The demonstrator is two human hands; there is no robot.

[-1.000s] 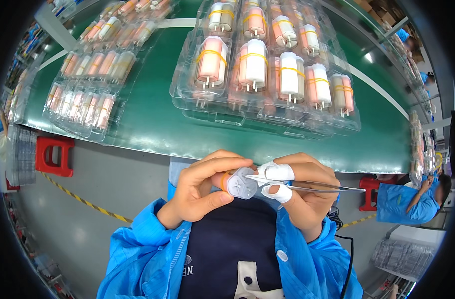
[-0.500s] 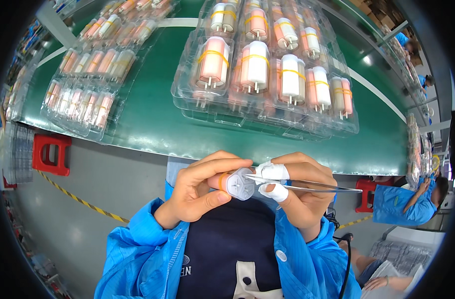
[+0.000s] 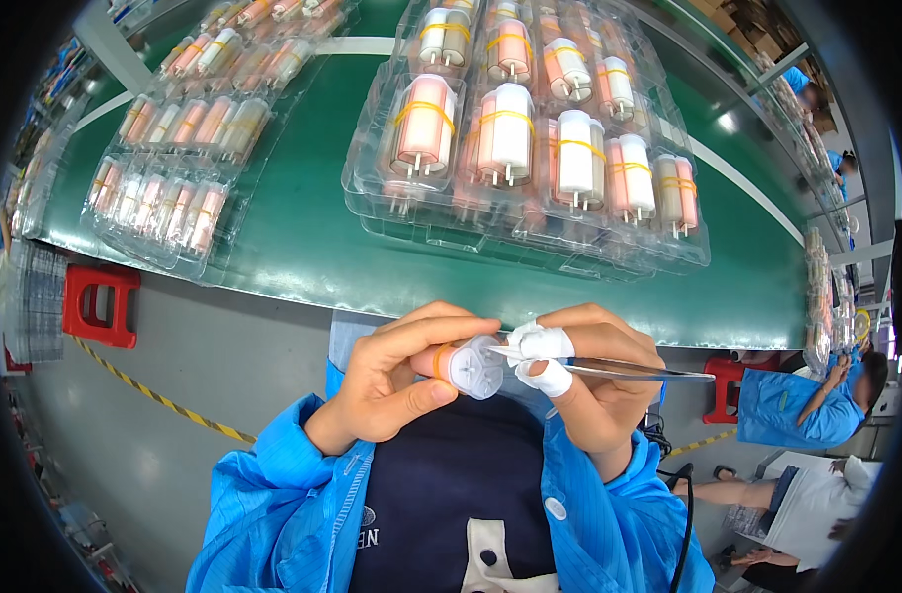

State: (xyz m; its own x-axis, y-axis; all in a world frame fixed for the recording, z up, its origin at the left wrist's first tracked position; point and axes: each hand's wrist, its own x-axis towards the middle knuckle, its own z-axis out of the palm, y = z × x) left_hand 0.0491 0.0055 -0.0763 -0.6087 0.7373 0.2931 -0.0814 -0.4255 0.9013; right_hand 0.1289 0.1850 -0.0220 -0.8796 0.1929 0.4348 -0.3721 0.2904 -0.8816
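My left hand [image 3: 384, 374] is wrapped around a bundle of pink and pale tubes [image 3: 476, 372] with an orange-yellow rubber band around it. The bundle lies tilted, its pale, cap-like end facing right. Metal tweezers [image 3: 648, 373] are pinched in my right hand [image 3: 609, 361], whose thumb and forefinger have white tape on the tips. The tweezers' points meet the rim of the bundle's pale end; whether they grip anything there is too small to tell. Both hands are in front of my chest, just short of the table edge.
On the green table [image 3: 293, 252] stand stacked clear plastic trays [image 3: 391, 206] of banded pink, white and grey tubes. More filled trays [image 3: 139, 242] lie at the left. Red stools [image 3: 100, 306] stand below both table ends. Co-workers [image 3: 802, 400] are at the right.
The tweezers' arms look closer together, and their tips have shifted slightly. My left hand and the bundle stay nearly in place. At the lower right, a person in white has moved.
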